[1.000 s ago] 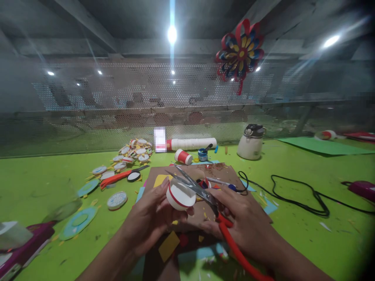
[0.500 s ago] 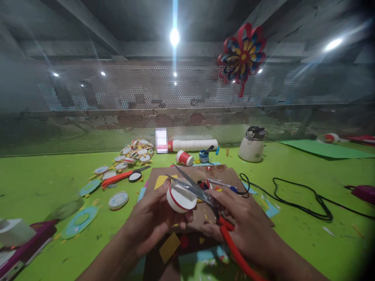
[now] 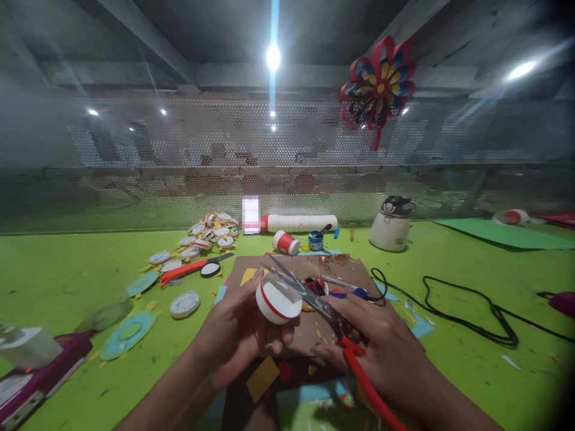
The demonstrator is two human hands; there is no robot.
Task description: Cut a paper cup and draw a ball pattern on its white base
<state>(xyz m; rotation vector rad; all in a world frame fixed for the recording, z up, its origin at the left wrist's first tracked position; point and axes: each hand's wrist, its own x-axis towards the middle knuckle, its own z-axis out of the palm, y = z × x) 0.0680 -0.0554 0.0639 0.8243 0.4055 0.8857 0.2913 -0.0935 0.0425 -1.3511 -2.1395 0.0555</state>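
Observation:
My left hand (image 3: 233, 338) is closed round a small white paper ring with a red band (image 3: 277, 299), held above a brown cardboard sheet (image 3: 287, 299). My right hand (image 3: 381, 353) grips red-handled scissors (image 3: 314, 299). Their metal blades are parted and reach across the top edge of the ring. Yellow, red and blue paper scraps lie on the cardboard under my hands.
On the green table: a heap of round paper pieces (image 3: 211, 230), a second pair of red scissors (image 3: 191, 268), blue paper discs (image 3: 128, 331), a white roll (image 3: 299, 222), a paint pot (image 3: 315, 239), a white jug (image 3: 392, 223), a black cable (image 3: 467, 302), a purple tool (image 3: 31, 383). A paper flower (image 3: 378, 84) hangs above.
The view has drifted slightly. The ring and scissors stay together in my hands, and the blades have shifted a little against the ring's edge.

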